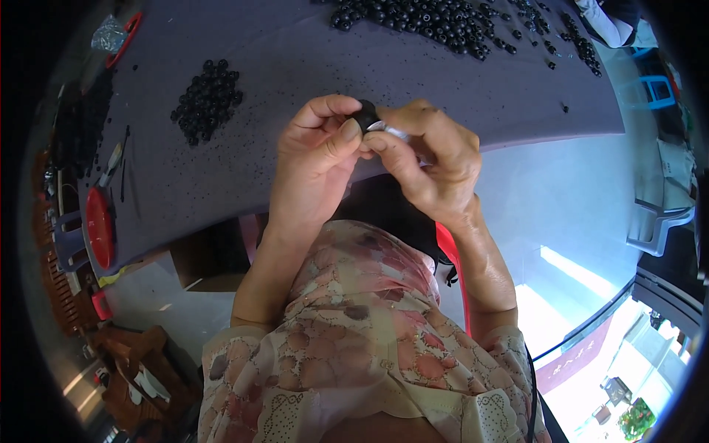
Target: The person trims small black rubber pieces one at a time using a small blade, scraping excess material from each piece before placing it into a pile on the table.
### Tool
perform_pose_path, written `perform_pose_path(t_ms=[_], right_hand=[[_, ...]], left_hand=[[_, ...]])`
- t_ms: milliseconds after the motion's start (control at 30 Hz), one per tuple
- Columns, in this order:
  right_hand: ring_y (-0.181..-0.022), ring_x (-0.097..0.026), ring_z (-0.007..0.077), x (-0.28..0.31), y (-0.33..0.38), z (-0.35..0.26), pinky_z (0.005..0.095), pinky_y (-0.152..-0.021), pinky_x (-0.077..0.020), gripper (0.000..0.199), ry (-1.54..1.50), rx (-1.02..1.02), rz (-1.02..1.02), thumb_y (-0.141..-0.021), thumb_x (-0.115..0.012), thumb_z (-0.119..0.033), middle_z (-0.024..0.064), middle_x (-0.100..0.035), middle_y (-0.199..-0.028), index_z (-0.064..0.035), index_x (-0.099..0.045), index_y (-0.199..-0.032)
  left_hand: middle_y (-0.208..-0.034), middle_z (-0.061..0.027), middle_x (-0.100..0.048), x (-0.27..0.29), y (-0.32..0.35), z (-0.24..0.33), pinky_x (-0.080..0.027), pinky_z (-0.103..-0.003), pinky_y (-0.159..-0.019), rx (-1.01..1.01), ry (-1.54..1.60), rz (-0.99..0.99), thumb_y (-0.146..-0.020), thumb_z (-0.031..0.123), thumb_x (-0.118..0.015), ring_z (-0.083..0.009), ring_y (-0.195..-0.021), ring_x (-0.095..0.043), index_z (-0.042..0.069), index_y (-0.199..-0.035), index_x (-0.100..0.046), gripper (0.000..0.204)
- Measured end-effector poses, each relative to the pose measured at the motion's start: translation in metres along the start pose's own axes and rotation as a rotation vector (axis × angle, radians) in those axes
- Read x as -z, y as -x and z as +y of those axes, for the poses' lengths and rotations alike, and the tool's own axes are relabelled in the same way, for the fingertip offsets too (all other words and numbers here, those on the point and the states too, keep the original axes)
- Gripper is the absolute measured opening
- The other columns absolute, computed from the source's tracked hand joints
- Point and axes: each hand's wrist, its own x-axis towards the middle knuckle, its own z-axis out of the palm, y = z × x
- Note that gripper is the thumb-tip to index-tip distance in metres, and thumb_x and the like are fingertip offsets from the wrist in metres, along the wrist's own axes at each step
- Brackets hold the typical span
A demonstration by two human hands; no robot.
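My left hand (314, 155) pinches a small round black part (364, 115) between thumb and fingertips, just above the table's near edge. Against that part lies a small shiny metal blade (377, 126), gripped in the thumb and fingers of my right hand (442, 151). Most of the blade's body is hidden in the fingers. Beyond my hands, a large heap of similar black parts (436, 23) spreads along the far side of the table, many showing a hole. A smaller pile of them (207, 100) sits to the left.
Dark crumbs dot the grey-purple tablecloth (281, 59). At the left edge are a red dish (100, 227), a thin tool with a pale handle (112, 161) and a plastic bag (108, 35). An open cardboard box (214, 258) stands below the table. Blue stools (653, 92) are at right.
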Motion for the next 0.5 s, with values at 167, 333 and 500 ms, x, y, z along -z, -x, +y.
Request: perform_pose_path(t_ms=[167, 333, 500], right_hand=[[-0.054, -0.043, 0.0033, 0.011, -0.005, 0.0, 0.016, -0.045, -0.0334, 0.016, -0.364, -0.419, 0.128, -0.077, -0.06, -0.007, 0.0029, -0.054, -0.069, -0.0001, -0.052, -0.089], [-0.062, -0.051, 0.0068, 0.008, -0.004, -0.002, 0.0175, -0.053, -0.0421, 0.02, -0.297, -0.302, 0.032, -0.075, -0.061, -0.004, 0.0045, -0.056, -0.074, 0.0011, -0.051, -0.091], [-0.071, -0.057, 0.0123, 0.005, -0.002, -0.001, 0.0227, -0.065, -0.0478, 0.022, -0.24, -0.3, -0.073, -0.074, -0.061, -0.001, 0.0087, -0.058, -0.079, 0.0028, -0.049, -0.092]], left_hand=[[-0.076, -0.0083, -0.056, 0.002, -0.003, -0.001, -0.042, -0.026, -0.065, 0.0, 0.026, -0.053, -0.079, -0.002, -0.052, -0.0136, -0.067, -0.052, -0.001, -0.095, -0.052, 0.016], [-0.076, -0.0086, -0.056, 0.0, -0.005, -0.001, -0.042, -0.026, -0.065, -0.006, 0.0, -0.011, -0.079, -0.002, -0.052, -0.0136, -0.066, -0.052, -0.001, -0.094, -0.052, 0.015], [-0.077, -0.0089, -0.056, 0.001, -0.003, -0.001, -0.043, -0.025, -0.064, -0.014, -0.059, 0.014, -0.078, -0.003, -0.052, -0.0131, -0.067, -0.052, -0.001, -0.093, -0.052, 0.015]])
